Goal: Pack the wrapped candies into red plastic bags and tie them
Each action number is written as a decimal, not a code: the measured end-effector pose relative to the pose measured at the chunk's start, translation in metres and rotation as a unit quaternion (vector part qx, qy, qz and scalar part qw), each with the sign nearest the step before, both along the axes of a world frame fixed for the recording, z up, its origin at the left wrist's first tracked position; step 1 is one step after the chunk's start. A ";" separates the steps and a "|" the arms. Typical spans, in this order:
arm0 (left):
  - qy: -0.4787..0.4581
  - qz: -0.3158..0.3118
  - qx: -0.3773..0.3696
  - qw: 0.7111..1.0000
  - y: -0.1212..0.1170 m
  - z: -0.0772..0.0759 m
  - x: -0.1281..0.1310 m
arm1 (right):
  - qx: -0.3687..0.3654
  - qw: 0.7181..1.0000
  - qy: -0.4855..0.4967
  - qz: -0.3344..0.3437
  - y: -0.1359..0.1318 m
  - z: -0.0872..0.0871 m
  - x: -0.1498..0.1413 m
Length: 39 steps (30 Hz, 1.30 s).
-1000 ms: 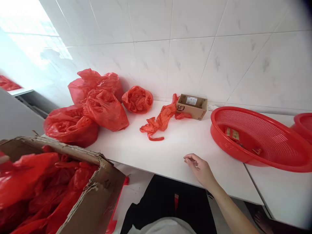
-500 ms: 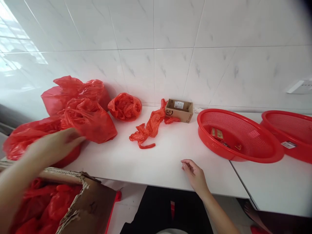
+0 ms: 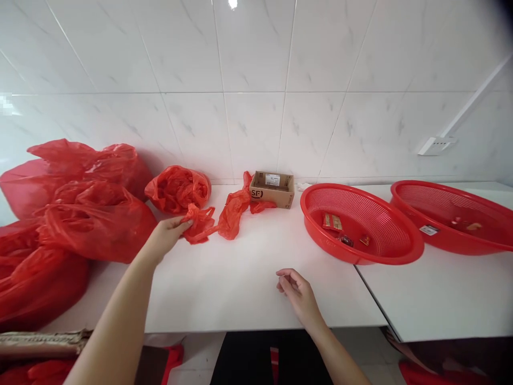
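A crumpled red plastic bag (image 3: pixel 199 224) lies on the white table (image 3: pixel 224 289), and my left hand (image 3: pixel 166 238) pinches its left end between thumb and fingers. From there the thin red plastic stretches right to another crumpled section (image 3: pixel 231 214) by a small cardboard box (image 3: pixel 276 198); I cannot tell whether it is one bag or two. My right hand (image 3: pixel 298 294) hovers near the table's front edge, fingers loosely curled and a little apart, with nothing visible in it. Behind my left hand sits a round bundle of red bags (image 3: pixel 178 187).
Large stuffed red bags (image 3: pixel 100 219) crowd the left side. A red plastic basket (image 3: pixel 385 230) holds a few small packets (image 3: pixel 332 221); a second red basket (image 3: pixel 452 235) stands to its right. A cardboard carton (image 3: pixel 40 345) with red bags is at lower left. A tiled wall rises behind.
My left hand has moved from the carton, over the stuffed bags, to the crumpled bag and taken hold of its end. The view has turned right; my right hand stays near the table front.
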<state>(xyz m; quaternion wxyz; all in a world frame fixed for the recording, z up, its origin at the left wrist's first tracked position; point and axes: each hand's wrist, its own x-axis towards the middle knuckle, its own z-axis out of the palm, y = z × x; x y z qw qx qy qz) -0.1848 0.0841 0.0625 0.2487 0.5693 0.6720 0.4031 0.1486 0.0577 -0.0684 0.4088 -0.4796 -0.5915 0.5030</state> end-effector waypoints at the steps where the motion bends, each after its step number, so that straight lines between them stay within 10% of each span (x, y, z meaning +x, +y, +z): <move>1: -0.060 -0.031 -0.011 0.998 -0.010 -0.001 0.014 | -0.019 0.999 0.036 0.003 0.002 0.008 -0.006; 9: -0.353 -0.151 -0.072 0.921 -0.054 -0.075 0.149 | -0.005 0.985 0.158 0.063 0.009 0.043 -0.021; 15: -0.479 -0.173 -0.090 0.856 -0.050 -0.077 0.153 | -0.002 0.980 0.193 -0.052 0.008 0.033 0.018; 21: -0.522 -0.064 -0.066 0.848 -0.054 -0.093 0.138 | -0.022 0.943 0.270 -0.194 0.019 0.035 0.052; 26: -0.372 -0.060 -0.146 0.915 -0.072 -0.102 0.124 | -0.043 0.922 0.343 -0.176 0.020 0.046 0.062; 30: -0.228 -0.025 0.012 0.973 -0.077 -0.075 0.134 | -0.012 0.953 0.278 -0.116 0.018 0.058 0.054; 33: -0.094 -0.043 0.131 0.986 -0.069 -0.051 0.154 | 0.032 0.984 0.174 0.014 0.013 0.072 0.042; 39: 0.114 -0.207 0.057 0.970 -0.045 -0.054 0.180 | 0.051 0.969 0.007 0.243 0.005 0.091 0.038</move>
